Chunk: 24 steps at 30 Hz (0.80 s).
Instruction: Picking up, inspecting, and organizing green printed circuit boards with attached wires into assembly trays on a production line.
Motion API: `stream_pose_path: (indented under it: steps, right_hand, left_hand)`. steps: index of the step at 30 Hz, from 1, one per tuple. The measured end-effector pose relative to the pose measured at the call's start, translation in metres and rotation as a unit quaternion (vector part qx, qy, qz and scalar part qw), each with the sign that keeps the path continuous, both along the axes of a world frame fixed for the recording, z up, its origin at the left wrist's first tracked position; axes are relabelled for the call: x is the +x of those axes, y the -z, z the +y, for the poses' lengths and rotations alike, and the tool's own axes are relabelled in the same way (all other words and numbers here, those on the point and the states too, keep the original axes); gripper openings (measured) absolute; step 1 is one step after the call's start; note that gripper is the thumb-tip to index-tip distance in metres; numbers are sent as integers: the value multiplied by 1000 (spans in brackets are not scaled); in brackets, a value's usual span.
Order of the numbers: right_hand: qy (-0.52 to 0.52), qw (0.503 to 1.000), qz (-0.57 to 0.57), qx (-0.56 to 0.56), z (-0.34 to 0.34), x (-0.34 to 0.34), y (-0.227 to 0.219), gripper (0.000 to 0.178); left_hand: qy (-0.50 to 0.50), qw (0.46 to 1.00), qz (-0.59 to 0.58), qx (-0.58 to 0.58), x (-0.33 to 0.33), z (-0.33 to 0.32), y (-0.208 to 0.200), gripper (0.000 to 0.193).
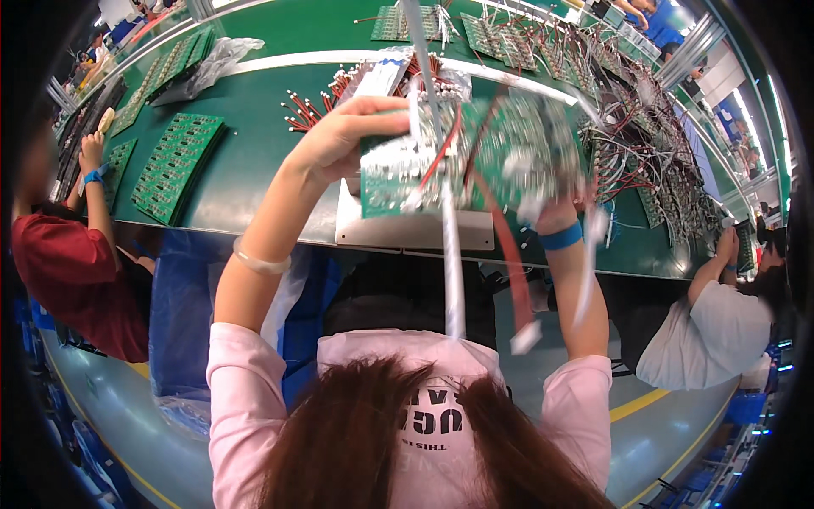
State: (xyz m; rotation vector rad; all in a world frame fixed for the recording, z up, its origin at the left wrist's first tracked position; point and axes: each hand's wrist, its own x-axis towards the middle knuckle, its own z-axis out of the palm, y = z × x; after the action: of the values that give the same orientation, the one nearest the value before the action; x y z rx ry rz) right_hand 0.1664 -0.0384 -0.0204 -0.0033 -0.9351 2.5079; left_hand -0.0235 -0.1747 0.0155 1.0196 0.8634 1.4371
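A green circuit board panel [381, 191] is held up over the near edge of the bench, its right part smeared by motion. My left hand [356, 127] grips it at the upper left, thumb and fingers closed around that corner. At the lower right end, my right hand [555, 214] is closed on the panel, with most of its fingers hidden or blurred. Red, black and white wires hang from the board, among them a blurred red wire [509, 254] with a white connector. A long white strip [452, 271] crosses in front.
Behind the panel lies a bundle of red wires with white connectors [301, 112]. Stacked green boards [178, 161] sit to the left; wired boards [653, 144] pile up at right. A white flat-topped unit [356, 227] is below the panel. Co-workers sit on both sides, one in red [72, 276].
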Motion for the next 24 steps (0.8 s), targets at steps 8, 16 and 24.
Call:
stream_pose_path:
  steps: [8,16,24]
  right_hand:
    - [37,951,-151,268,-10,-21,-29,26]
    - [140,907,-111,380,-19,-21,-38,22]
    - [105,766,-120,623,-8,-36,-63,18]
  left_hand:
    - [-209,971,83,78,24,-13,13,19]
    - [-259,931,236,103,25,-7,34,26]
    - [-236,891,387,-15,17,-2,12,14]
